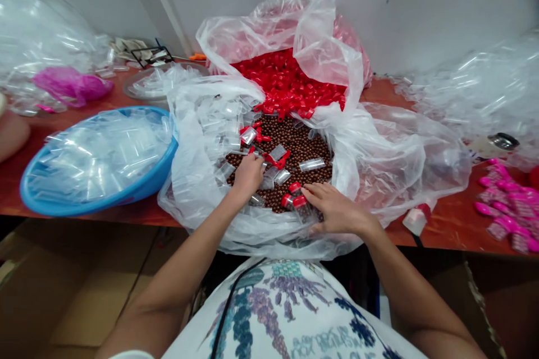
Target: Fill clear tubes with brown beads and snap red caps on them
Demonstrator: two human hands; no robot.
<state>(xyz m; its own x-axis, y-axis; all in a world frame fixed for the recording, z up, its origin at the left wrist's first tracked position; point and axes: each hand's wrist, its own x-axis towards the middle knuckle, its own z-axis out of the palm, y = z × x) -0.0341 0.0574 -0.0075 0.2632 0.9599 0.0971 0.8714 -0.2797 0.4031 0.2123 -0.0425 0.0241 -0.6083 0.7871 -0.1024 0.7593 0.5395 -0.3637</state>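
Note:
A big clear plastic bag [189, 179] lies open before me, holding a bed of small brown balls [290, 134]. Empty clear tubes [311, 164] and red caps [283, 158] are scattered over the balls. On the left of the bed, my left hand [248, 175] is closed with fingertips together; a red bit shows at them, but what they pinch is hidden. My right hand [339, 210] curls around a tight cluster of ball-filled tubes [302, 212] with red lids, at the bag's near right side. Their lids point left, out of the fingers.
Behind, another plastic bag [315, 28] spills red caps [290, 78]. To the left stands a blue basin [29, 190] piled with clear tubes. Pink-capped filled tubes [511, 207] lie at the right, near a small red-lidded container [416, 219]. Clear tubes [467, 84] are heaped behind them.

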